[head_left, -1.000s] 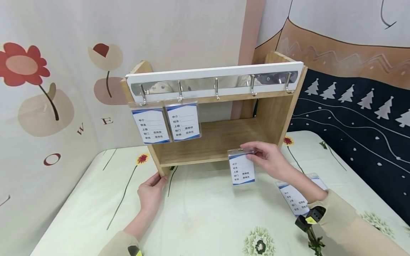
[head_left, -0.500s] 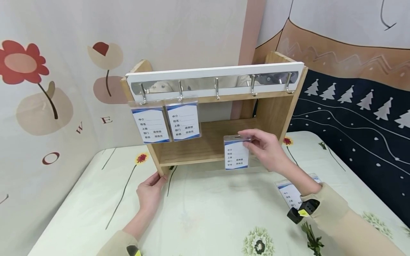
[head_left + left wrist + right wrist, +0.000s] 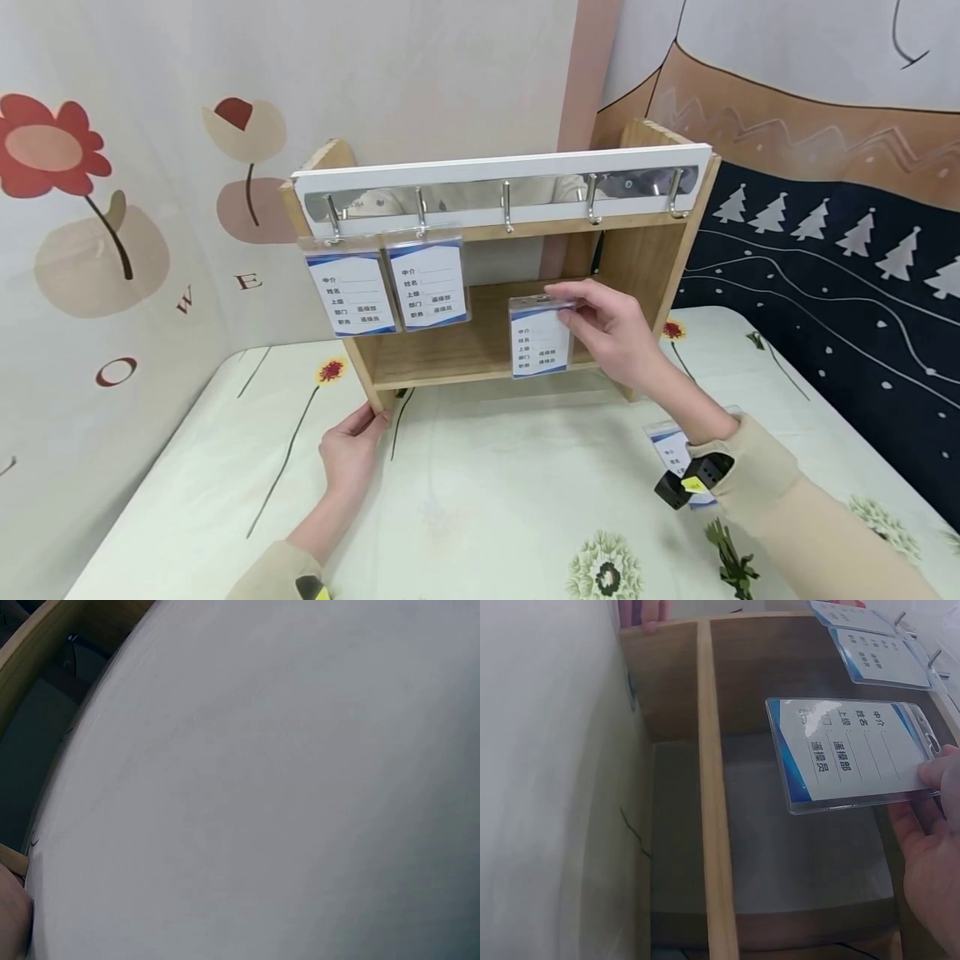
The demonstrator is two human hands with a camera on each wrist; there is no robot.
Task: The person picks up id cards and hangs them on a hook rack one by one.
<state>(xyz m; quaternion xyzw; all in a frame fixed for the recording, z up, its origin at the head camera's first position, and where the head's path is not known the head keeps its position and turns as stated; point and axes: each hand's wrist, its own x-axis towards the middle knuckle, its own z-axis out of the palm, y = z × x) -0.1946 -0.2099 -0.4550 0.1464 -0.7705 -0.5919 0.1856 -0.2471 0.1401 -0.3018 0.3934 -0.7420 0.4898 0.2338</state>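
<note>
Mid-hang: right hand (image 3: 611, 329) pinches badge (image 3: 538, 337) by its top below middle hook (image 3: 507, 208) (free), left hand (image 3: 352, 446) steadying rack (image 3: 645, 258); next needs slot lined w/ hook.

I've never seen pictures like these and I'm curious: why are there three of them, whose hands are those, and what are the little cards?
A person wears three cameras: one on the head and one on each wrist. The head view shows the whole scene. A wooden shelf with a row of metal hooks stands on a flowered tablecloth. Two badge cards hang on the hooks at the left. The right hand pinches a third card by its top, in front of the shelf. The left hand rests on the shelf's bottom corner. Another card lies on the cloth. The right wrist view shows the held card up close. The left wrist view is mostly a grey blur.
</note>
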